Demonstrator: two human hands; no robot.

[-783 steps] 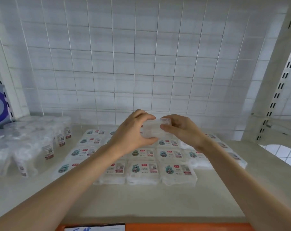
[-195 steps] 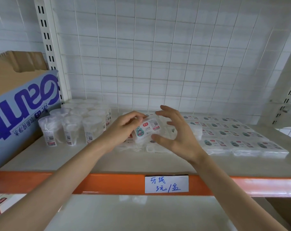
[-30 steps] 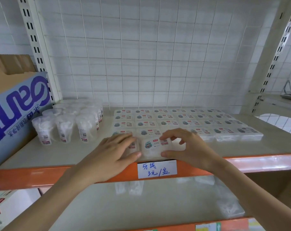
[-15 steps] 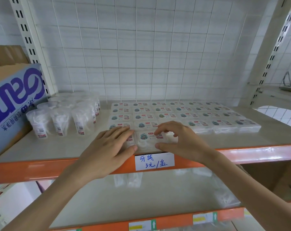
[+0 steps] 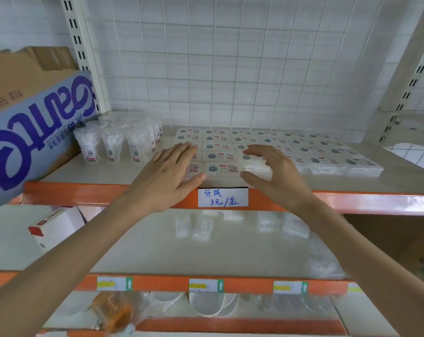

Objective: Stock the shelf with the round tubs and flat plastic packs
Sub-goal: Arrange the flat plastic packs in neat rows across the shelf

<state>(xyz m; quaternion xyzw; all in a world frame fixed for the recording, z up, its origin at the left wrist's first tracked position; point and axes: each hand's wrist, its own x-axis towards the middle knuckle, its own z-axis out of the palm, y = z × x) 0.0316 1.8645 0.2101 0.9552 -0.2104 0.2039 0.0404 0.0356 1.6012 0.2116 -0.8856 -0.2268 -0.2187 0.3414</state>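
- two hands over the top shelf, mid-frame, both palm down.
- left hand flat and spread, fingers lying across the leftmost column of flat packs, thumb beside the front pack; nothing gripped, fingers loose.
- right hand arched and open, fingers curled over a clear pack at the front row, thumb at its near edge; touching or just above, cannot tell; not closed around it.
- front pack with printed label showing bare between the two hands, just behind the orange shelf edge.
- flat packs laid label up in a grid across centre and right of frame: about five rows deep; columns partly covered by hands and blurred at the far right, so exact count cannot be told.
- round tubs clustered left of the packs, upright: three in the front row, more behind, rear ones too blurred to count.
- one blue and white box at far left, tilted, beside the tubs.
- one handwritten price card on the orange edge, just below the hands.
- four small labels on the lower orange edge, the fourth cut off at the right.
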